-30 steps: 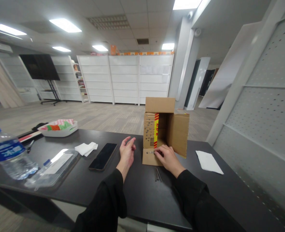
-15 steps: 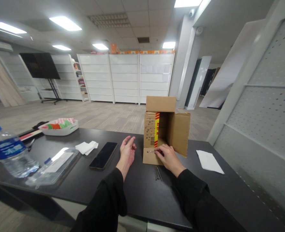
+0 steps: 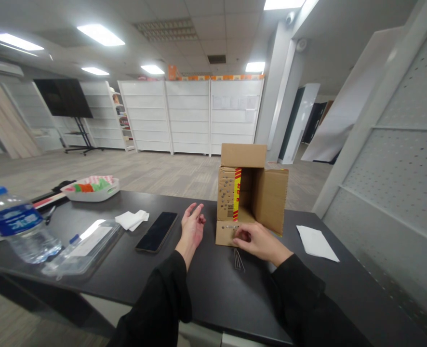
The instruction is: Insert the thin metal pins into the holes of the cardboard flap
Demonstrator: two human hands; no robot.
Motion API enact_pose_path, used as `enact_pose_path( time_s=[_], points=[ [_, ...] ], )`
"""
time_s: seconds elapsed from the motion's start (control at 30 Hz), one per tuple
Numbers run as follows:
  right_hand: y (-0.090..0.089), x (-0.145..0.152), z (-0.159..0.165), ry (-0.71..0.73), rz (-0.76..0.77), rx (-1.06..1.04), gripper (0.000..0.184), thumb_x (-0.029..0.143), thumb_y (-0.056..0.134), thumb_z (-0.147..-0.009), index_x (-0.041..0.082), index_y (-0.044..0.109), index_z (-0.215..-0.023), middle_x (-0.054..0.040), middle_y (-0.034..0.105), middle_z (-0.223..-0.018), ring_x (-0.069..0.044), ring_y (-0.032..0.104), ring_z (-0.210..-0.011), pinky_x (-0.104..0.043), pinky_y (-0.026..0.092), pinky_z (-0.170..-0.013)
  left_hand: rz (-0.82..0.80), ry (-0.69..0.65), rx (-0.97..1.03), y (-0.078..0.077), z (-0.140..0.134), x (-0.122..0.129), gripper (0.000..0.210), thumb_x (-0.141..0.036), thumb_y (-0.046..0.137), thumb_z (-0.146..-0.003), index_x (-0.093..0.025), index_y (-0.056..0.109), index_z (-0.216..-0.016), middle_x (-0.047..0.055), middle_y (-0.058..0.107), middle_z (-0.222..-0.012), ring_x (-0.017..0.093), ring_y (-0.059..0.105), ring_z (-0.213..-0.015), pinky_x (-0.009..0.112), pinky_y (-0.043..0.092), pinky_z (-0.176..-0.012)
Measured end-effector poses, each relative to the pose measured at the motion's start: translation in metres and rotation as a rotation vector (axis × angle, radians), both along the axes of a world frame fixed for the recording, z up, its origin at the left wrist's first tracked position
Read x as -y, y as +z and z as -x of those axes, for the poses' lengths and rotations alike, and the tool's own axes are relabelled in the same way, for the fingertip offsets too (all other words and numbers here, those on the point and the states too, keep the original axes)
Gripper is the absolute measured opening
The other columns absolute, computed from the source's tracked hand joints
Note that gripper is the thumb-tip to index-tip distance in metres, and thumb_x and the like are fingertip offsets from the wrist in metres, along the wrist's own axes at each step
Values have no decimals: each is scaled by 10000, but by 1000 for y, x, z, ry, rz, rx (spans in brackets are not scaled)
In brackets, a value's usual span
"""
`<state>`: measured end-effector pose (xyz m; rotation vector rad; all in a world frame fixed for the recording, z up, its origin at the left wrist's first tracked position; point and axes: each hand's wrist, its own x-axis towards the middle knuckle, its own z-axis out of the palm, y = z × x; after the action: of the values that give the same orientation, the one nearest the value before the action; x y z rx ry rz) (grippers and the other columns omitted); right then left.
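A cardboard box (image 3: 276, 193) stands on the dark table with its open side toward me. Its left flap (image 3: 226, 180) is studded with many round nail heads, and its front flap (image 3: 225, 237), lying low, carries a short row of them. My right hand (image 3: 259, 242) is over the right part of that front flap, thumb and fingertips pinched together; whatever is between them is too small to make out. Just below its fingers lie several loose nails (image 3: 237, 260). My left hand (image 3: 192, 229) rests palm-up left of the box, fingers loosely apart, holding nothing.
Left of my left hand lie a black phone (image 3: 157, 232), white tissues (image 3: 131, 220) and a clear plastic case (image 3: 94, 248). A water bottle (image 3: 16, 224) and a white basket (image 3: 94, 193) stand farther left. Folded white paper (image 3: 317, 243) lies at the right.
My right hand has drawn back slightly toward me and right from the row of nail heads, now nearer the loose nails. My left hand stays in place. The view has shifted slightly.
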<state>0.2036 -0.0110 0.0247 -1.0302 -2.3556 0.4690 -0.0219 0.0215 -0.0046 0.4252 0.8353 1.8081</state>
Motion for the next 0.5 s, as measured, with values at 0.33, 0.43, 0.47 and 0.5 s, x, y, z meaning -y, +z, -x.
enact_pose_path(
  time_s=[0.33, 0.43, 0.47, 0.5],
  points=[
    [20, 21, 2, 63, 244, 268, 372, 477, 789, -668, 212, 739, -924, 33, 617, -628, -122, 542, -548, -231, 288, -474, -11, 7, 70, 2, -1, 1, 494, -173, 817, -637, -221, 549, -1050, 13, 684, -939, 28, 487, -511, 191, 386, -518],
    [23, 23, 2, 48, 274, 374, 451, 533, 783, -651, 221, 735, -973, 29, 628, -661, -127, 544, -572, -232, 284, -488, -6, 12, 82, 4, -2, 2, 482, -153, 813, -638, -220, 551, -1037, 12, 688, -929, 32, 486, -506, 194, 384, -518],
    [24, 24, 2, 41, 279, 397, 470, 543, 780, -650, 223, 732, -990, 24, 633, -672, -131, 547, -584, -232, 288, -495, -3, 12, 84, 5, -2, 2, 473, -147, 807, -645, -221, 551, -1035, 12, 690, -931, 33, 486, -504, 195, 384, -518],
    [24, 24, 2, 33, 282, 412, 487, 550, 778, -647, 224, 729, -1005, 19, 638, -685, -138, 553, -601, -233, 294, -505, -1, 13, 85, 5, -2, 3, 464, -143, 801, -652, -221, 552, -1035, 13, 690, -932, 34, 486, -503, 197, 383, -518]
  ],
)
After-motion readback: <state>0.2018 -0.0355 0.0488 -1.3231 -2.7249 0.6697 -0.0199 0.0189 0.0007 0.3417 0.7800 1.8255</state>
